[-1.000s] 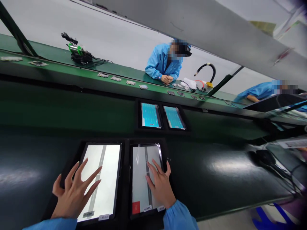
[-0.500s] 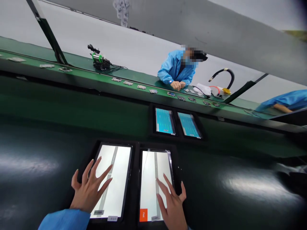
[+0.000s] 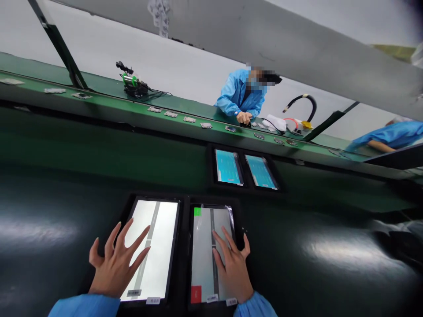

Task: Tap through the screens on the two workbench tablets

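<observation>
Two tablets lie side by side on the dark belt in front of me. My left hand rests with spread fingers on the left tablet, whose screen glows white with a grey stripe. My right hand lies flat, fingers apart, on the right tablet. That screen is covered by a clear film and shows a green square at its top left and a red square at its bottom left. Neither hand holds anything.
Two smaller tablets with blue screens lie farther along the belt. Behind, a green conveyor carries several small boards. A person in a blue coat works across it; another blue sleeve shows at right.
Both hands slid slightly up the screens. A green square has appeared at the top left of the right tablet's screen. The view shifted a little.
</observation>
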Available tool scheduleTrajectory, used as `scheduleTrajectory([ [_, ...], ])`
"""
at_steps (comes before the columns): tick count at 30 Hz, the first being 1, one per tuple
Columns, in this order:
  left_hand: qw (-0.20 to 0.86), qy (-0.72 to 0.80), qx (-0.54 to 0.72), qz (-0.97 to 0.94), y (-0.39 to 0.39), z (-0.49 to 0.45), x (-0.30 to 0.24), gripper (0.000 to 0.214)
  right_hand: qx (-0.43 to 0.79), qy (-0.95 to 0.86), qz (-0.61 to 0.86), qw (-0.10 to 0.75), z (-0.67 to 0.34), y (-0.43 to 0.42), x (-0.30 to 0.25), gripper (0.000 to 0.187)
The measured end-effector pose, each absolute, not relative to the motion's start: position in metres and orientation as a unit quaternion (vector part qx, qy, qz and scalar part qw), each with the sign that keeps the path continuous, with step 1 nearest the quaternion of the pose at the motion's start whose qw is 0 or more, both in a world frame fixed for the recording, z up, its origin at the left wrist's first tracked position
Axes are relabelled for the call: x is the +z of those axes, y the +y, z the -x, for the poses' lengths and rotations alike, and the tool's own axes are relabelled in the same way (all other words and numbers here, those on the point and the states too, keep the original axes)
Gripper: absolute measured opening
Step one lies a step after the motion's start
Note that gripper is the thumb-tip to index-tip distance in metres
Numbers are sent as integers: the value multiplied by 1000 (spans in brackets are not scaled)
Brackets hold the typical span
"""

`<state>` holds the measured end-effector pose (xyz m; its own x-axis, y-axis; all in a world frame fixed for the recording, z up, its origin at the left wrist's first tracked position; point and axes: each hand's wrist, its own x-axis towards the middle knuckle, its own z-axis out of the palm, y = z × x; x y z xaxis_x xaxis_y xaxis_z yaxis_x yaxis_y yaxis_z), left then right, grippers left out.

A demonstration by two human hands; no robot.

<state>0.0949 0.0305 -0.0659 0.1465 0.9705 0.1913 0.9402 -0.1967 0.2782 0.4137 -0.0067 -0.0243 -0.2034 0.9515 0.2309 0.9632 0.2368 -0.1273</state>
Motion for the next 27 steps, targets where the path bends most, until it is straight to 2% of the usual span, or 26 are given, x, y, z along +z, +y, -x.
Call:
scheduleTrajectory([
  [7, -48, 592, 196, -780, 34, -94, -73, 52, -32, -781, 607, 140, -416, -10, -31, 44],
  [17, -27, 618, 134, -774, 38, -89, -56, 57, -70, -714, 672, 186, -417, -52, -45, 42],
  [27, -17, 634, 112, -765, 43, -87, -55, 60, -75, -772, 604, 185, -415, -34, -35, 43],
])
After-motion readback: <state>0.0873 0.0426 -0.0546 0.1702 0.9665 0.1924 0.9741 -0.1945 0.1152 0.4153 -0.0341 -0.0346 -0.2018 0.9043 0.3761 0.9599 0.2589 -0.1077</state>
